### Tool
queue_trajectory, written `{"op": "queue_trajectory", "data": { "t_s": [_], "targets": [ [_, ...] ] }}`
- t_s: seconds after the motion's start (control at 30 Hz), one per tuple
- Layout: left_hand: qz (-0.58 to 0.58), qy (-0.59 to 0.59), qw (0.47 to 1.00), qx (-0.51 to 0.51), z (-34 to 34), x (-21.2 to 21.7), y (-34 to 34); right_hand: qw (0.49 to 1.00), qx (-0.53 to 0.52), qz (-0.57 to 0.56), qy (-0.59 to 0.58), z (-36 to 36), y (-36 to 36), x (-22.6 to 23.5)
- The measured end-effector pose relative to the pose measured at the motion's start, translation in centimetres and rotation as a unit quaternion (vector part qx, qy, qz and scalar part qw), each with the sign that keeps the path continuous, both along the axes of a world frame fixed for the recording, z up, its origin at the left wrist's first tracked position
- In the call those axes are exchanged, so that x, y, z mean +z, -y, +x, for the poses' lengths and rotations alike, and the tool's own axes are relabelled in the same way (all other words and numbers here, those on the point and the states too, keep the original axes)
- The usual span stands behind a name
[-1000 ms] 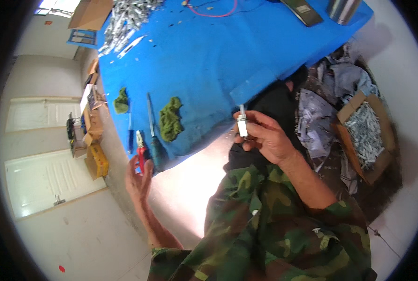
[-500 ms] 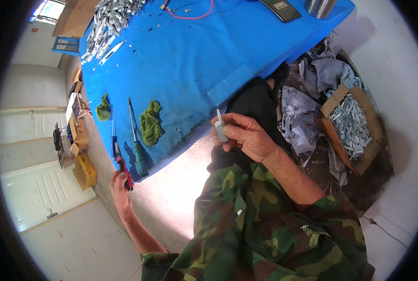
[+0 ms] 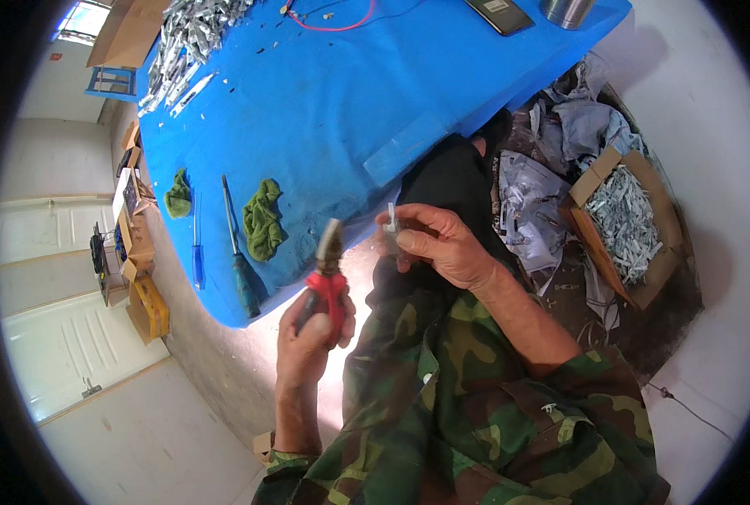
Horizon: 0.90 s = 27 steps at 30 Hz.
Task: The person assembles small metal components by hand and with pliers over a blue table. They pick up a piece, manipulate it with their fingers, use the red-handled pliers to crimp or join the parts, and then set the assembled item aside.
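Closed around red-and-black handles, my left hand (image 3: 307,341) holds a pair of pliers (image 3: 329,265) upright over the gap between table and lap. The pliers' metal jaws point up and away, slightly blurred. To their right, my right hand (image 3: 446,244) pinches a small pale metal piece (image 3: 392,220) with a thin prong sticking up. Fingers cover much of that piece, and the jaws are apart from it. On the blue-covered table (image 3: 307,109) lie a teal-handled screwdriver (image 3: 242,273), a thinner blue-handled screwdriver (image 3: 197,257) and a crumpled green cloth (image 3: 263,220).
A smaller green cloth (image 3: 178,195) lies at the table's left edge. Silvery metal parts (image 3: 191,50) are heaped at the far left, with a phone (image 3: 501,13) and metal cup (image 3: 567,10) far right. On the right, a cardboard box (image 3: 623,223) of similar parts stands beside grey plastic bags (image 3: 530,210).
My left hand has lifted the pliers off the table's left edge and brought them right, near my right hand. The right hand still holds the metal piece in about the same place.
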<state>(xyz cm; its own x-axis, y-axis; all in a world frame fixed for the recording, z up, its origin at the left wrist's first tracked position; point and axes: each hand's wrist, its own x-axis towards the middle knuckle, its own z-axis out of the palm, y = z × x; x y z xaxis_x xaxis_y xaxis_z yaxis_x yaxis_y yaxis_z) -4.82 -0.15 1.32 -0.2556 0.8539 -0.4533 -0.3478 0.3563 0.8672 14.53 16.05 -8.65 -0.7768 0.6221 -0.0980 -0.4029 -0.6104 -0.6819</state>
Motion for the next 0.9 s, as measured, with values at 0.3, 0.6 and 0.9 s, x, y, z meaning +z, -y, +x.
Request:
{"op": "queue_trajectory", "data": {
  "t_s": [0.3,0.6,0.9],
  "targets": [
    [-0.097,-0.225,0.960,-0.135,1.2,0.7,-0.3,0.997,-0.041,0.039,0.048,-0.5,0.3,0.4],
    [-0.019,-0.496,0.852,-0.170,1.5,0.2,-0.2,0.988,-0.069,0.081,0.107,-1.0,1.1,0.9],
    [-0.015,-0.555,0.820,-0.138,2.0,-0.2,0.2,0.968,-0.124,0.161,0.145,-1.8,1.8,0.9]
  ]
}}
